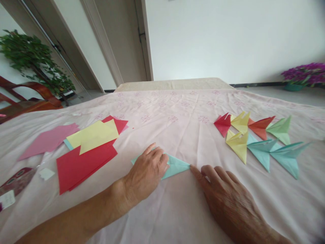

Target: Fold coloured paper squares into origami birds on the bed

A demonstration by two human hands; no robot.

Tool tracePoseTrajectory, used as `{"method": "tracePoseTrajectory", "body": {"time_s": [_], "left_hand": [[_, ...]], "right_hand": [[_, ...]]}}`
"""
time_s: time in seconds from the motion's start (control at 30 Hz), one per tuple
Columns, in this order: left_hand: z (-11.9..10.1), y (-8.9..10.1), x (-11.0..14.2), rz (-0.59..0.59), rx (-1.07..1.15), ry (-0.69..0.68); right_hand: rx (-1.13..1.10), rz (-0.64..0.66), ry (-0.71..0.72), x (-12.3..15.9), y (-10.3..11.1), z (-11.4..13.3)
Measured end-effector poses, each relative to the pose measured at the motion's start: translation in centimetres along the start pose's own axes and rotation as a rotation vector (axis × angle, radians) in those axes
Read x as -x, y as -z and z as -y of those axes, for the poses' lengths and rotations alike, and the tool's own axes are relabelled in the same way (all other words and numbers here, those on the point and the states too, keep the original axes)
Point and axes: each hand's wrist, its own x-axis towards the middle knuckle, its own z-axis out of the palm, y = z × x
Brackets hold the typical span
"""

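Observation:
A light-blue piece of folded paper point(175, 166) lies on the cloth in front of me, with a narrow point towards the right. My left hand point(149, 166) rests over its left and middle part, fingers bent and pressing it down, so much of the paper is hidden. At the paper's right point, a fingertip of my right hand point(223, 189) touches the tip. The other right fingers are curled, and the thumb cannot be made out.
Left of the hands lie red sheets point(86, 166), a yellow sheet point(95, 134) and pink paper point(50, 139). Folded paper shapes, including a red one point(223, 124) and a light-blue one point(289, 156), stand at the right. Everything is on a wrinkled pink tablecloth point(172, 210).

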Motion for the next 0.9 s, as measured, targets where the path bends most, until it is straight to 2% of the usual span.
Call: {"method": "tracePoseTrajectory", "body": {"time_s": [0.17, 0.3, 0.5, 0.63, 0.9], "left_hand": [[-2.4, -0.5, -0.6, -0.040, -0.076, 0.118], [-2.9, -1.3, -0.2, -0.075, -0.067, 0.130], [-2.4, -2.4, 0.7, -0.118, 0.006, -0.024], [-1.7, -2.3, 1.3, -0.073, 0.109, 0.023], [0.1, -1.4, 2.7, 0.009, 0.100, 0.036]], "right_hand": [[-0.006, -0.002, -0.011, -0.1, 0.0, 0.1], [-0.006, -0.024, -0.016, -0.3, 0.3, 0.2], [-0.006, 0.010, -0.011, -0.3, 0.5, 0.1], [-0.006, 0.012, -0.009, -0.2, 0.2, 0.2], [0.007, 0.005, 0.008, -0.1, 0.3, 0.1]]}}
